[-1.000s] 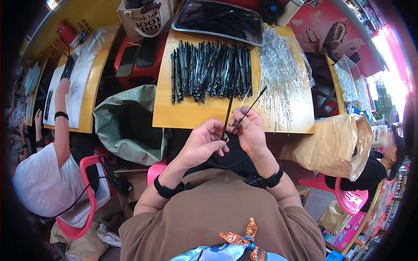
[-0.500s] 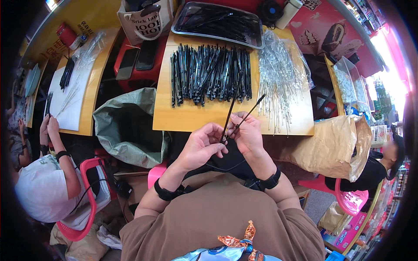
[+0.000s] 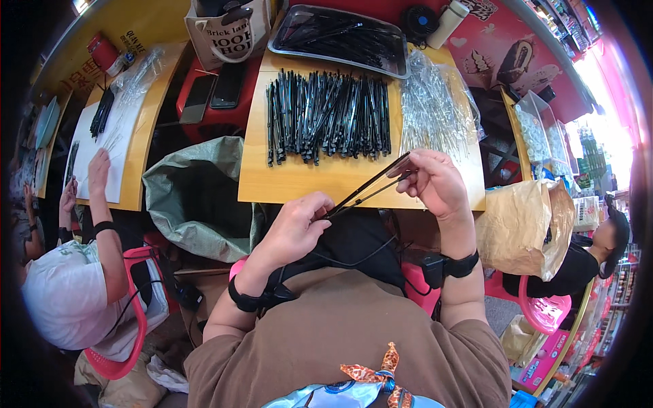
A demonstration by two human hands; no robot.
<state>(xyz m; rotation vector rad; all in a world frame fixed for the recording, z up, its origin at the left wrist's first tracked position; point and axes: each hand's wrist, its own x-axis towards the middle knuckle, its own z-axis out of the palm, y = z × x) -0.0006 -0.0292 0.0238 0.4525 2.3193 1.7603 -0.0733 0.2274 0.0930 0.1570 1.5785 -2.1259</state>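
Observation:
Two slim black strips (image 3: 371,183) slant up to the right over the near table edge, close together at their lower end and apart higher up. My left hand (image 3: 294,230) is closed, pinching their lower end. At the upper end, my right hand (image 3: 439,182) has its fingers bent around the tips. Beyond my hands, a dense row of similar black strips (image 3: 330,112) lies on the wooden table. Thin silvery wires (image 3: 435,102) are spread beside it on the right, partly on clear plastic. What exactly the strips are I cannot tell.
A clear tray (image 3: 406,68) with more black pieces stands at the back. An open green woven sack (image 3: 180,177) is at the table's left, a brown paper bag (image 3: 507,231) at its right. Phones (image 3: 229,85) lie on a red stool. Another person (image 3: 68,292) works at the left table.
My right hand has moved right and up toward the strips' far ends. The strips now lean further right, and my left hand has shifted slightly left. The neighbour's hand has risen.

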